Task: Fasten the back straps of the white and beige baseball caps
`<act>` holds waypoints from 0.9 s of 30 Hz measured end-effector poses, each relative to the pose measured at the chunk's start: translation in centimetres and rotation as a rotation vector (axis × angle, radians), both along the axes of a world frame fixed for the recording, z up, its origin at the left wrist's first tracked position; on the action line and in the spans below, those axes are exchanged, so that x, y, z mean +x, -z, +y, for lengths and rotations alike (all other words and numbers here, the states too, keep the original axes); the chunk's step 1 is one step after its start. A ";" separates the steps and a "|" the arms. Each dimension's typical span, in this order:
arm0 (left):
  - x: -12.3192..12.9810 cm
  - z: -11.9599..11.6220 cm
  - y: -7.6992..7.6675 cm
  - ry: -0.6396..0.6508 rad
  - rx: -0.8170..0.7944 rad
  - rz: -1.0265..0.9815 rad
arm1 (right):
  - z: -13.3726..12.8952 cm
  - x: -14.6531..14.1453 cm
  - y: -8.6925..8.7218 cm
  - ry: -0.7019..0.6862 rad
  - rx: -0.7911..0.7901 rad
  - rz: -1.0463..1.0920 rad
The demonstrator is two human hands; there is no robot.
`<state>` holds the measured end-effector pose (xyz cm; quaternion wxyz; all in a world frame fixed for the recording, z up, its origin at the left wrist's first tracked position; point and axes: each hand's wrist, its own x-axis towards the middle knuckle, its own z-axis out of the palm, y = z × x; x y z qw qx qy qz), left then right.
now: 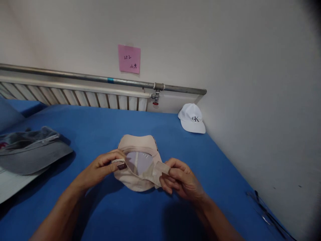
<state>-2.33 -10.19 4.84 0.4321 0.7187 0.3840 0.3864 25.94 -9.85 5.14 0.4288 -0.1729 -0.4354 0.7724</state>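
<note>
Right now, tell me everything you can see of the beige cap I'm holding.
The beige cap looks like fabric, its greyish inside facing you, with a pale seam. Its brim points away over the blue surface. Your left hand grips its left side by a small dark label; your right hand holds a pale strap-like end. Contact below is unclear.

A pink note hangs on the wall above a metal pipe and white radiator.
</note>
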 end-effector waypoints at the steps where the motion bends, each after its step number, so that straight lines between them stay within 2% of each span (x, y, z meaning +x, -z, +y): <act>1: 0.0 -0.2 0.1 0.026 -0.032 -0.055 | -0.2 -0.1 -0.1 -0.021 -0.008 0.005; 6: 0.4 -0.9 0.7 0.123 -0.191 -0.282 | -1.2 -1.2 -0.2 -0.147 -0.088 0.010; 10: 1.0 -1.1 1.1 0.190 -0.290 -0.369 | -1.8 -2.4 0.3 -0.119 -0.140 -0.071; 16: 1.3 -1.2 0.9 0.157 -0.339 -0.387 | -1.7 -3.6 0.7 -0.035 -0.222 -0.085; 27: 1.8 -1.3 0.8 0.140 -0.361 -0.352 | -1.8 -4.4 0.6 -0.075 -0.217 -0.115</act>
